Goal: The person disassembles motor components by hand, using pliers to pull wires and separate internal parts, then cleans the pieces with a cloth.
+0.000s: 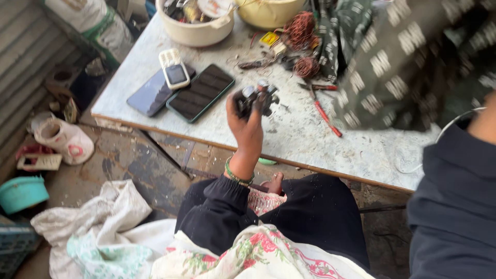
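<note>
My left hand (247, 129), in a black sleeve with a green bangle at the wrist, is raised over the front edge of a worn white table (289, 137). It is shut on a small dark motor part (257, 98) with metal pieces on top. Only a patch of skin of my right hand (488, 124) shows at the right edge, above a dark blue sleeve (454, 206); its fingers are out of sight. Red-handled pliers (323, 109) lie on the table just right of the motor part.
Two dark smartphones (201, 92) (152, 94) and a small keypad phone (174, 70) lie on the table's left. Copper wire coils (300, 28), a cream bowl (196, 28) of parts and a yellow bowl (268, 13) stand behind. Patterned dark cloth (392, 67) covers the right. Rags (98, 227) and a teal bowl (21, 192) lie on the floor.
</note>
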